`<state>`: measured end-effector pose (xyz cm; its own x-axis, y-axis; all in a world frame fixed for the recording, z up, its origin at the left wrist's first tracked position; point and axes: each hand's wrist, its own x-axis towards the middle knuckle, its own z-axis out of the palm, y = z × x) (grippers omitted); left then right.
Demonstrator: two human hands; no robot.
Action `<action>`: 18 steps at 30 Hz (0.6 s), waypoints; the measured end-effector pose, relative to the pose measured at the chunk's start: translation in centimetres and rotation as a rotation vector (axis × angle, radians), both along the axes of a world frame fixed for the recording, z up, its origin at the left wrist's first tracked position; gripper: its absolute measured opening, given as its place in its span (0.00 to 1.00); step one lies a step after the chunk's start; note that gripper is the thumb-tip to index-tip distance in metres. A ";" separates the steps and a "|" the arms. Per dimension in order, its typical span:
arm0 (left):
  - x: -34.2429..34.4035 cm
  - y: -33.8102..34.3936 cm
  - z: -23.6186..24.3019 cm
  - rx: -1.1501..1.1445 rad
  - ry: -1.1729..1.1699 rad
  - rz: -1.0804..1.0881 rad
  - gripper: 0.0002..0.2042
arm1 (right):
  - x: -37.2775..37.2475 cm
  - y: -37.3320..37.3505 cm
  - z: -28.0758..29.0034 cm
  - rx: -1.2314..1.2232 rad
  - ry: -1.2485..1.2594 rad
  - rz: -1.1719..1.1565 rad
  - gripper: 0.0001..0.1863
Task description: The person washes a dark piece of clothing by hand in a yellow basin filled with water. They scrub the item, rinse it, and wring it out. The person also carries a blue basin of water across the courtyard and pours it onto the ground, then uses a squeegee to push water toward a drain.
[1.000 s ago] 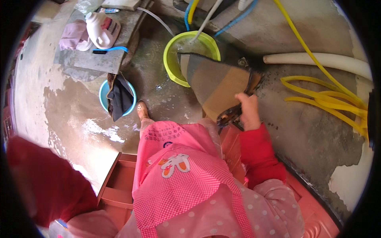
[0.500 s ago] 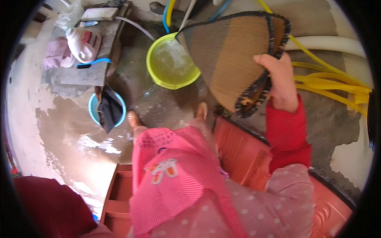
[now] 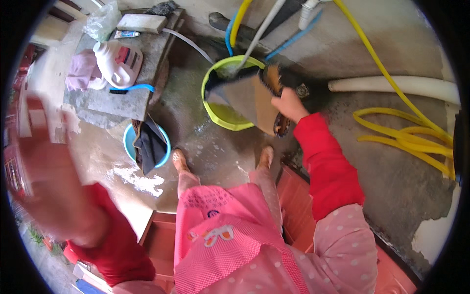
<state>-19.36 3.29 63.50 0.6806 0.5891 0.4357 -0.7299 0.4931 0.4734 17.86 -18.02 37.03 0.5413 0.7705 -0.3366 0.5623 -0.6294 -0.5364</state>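
My right hand grips the edge of a folded brown and grey mat with dark binding, whose far part lies down inside a lime-green basin with a white hose running into it. My left hand, blurred at the left, is raised with fingers spread and holds nothing. Near my left foot a light blue basin holds dark, folded material.
A concrete slab at upper left carries a white jug, lilac cloth, plastic bag, tube and blue-handled brush. Yellow hoses and a white pipe lie at right. Red plastic pieces are behind my legs.
The mat rose to the right half a second ago and is now lower, down in the green basin. My left hand has come up into view with spread fingers.
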 end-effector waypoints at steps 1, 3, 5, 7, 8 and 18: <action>1.1 -0.7 -4.3 -0.093 0.276 0.248 0.32 | -0.7 -0.4 -2.7 -0.150 -0.072 0.018 0.19; 1.9 -4.0 -11.7 0.133 0.903 0.583 0.31 | -2.2 -1.2 -7.9 -0.141 -0.094 0.128 0.18; 2.9 -5.5 -18.8 0.413 1.510 0.414 0.26 | -4.8 -0.6 -10.7 -0.163 -0.120 0.133 0.20; 4.0 -9.1 -24.7 0.663 1.339 0.288 0.34 | -6.2 -1.9 -15.4 -0.106 -0.150 0.223 0.22; 5.0 -10.5 -28.3 0.915 1.396 0.239 0.37 | -6.9 -3.2 -18.0 -0.093 -0.207 0.295 0.21; 15.9 -14.7 -51.7 1.345 1.553 -0.036 0.47 | -6.3 -0.5 -32.6 -0.154 -0.439 0.453 0.05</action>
